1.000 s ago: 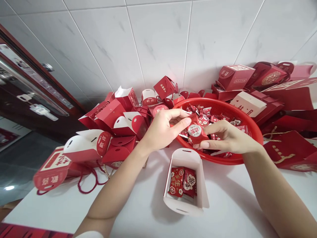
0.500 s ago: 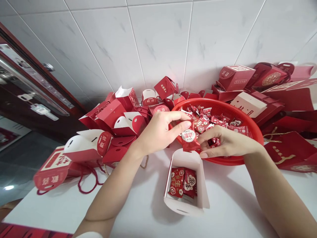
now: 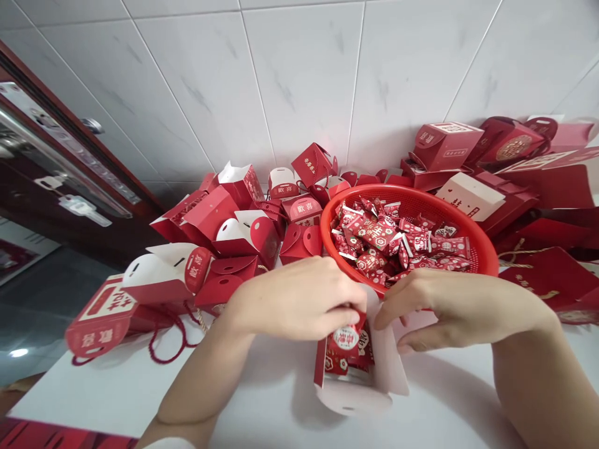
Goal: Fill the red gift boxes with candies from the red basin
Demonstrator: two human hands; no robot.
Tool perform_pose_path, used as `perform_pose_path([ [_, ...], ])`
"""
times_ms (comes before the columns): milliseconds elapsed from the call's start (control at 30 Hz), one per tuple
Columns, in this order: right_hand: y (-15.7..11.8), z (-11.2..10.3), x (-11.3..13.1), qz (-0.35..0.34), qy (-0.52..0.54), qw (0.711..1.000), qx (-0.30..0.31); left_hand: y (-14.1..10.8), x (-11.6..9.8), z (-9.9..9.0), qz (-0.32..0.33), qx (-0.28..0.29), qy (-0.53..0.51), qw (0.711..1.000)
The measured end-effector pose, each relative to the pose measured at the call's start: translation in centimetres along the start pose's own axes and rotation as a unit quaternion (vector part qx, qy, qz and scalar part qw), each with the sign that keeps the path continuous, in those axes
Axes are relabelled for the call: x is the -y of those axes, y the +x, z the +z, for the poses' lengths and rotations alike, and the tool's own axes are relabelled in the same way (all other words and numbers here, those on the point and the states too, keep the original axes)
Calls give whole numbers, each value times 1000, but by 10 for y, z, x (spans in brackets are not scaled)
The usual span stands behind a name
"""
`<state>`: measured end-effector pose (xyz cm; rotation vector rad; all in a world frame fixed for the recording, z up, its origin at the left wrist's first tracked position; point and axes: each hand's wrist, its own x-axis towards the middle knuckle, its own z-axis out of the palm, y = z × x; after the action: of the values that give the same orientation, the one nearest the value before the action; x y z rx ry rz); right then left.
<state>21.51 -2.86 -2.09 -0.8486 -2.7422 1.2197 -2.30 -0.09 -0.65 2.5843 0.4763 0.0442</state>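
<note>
A small open box (image 3: pixel 353 404), white inside and red outside, stands on the white table with red packets in it. My left hand (image 3: pixel 304 299) is closed on a red candy packet (image 3: pixel 346 337) with a round white label, held down inside the box's opening. At the box's right wall is my right hand (image 3: pixel 430 308), its thumb and fingers apart on either side of the wall, with no packet in it. Behind both hands sits a red plastic basket (image 3: pixel 486 255) full of red wrapped candies (image 3: pixel 379 231).
Red gift boxes (image 3: pixel 234 237) crowd the left and back of the table (image 3: pixel 262 386), some with rope handles. More boxes (image 3: pixel 447 146) are stacked at the right. A tiled wall (image 3: pixel 304 81) rises behind, and a door with keys (image 3: pixel 84 209) is at the left.
My left hand has moved down from the basket's edge into the box with the labelled packet. My right hand has come down from the basket to the box's right wall. The box has shifted slightly.
</note>
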Motion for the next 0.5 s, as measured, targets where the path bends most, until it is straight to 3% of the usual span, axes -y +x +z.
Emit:
perform_pose_path([
  [100,0,2,1,2,-3,1000,3,5,-5,14,24,45,104,993],
  [267,-2,4,4,31,-46,998,12,4,-9,35,67,43,183,980],
  [500,-5,8,6,53,-79,995,-6,-2,-19,35,52,14,225,973],
])
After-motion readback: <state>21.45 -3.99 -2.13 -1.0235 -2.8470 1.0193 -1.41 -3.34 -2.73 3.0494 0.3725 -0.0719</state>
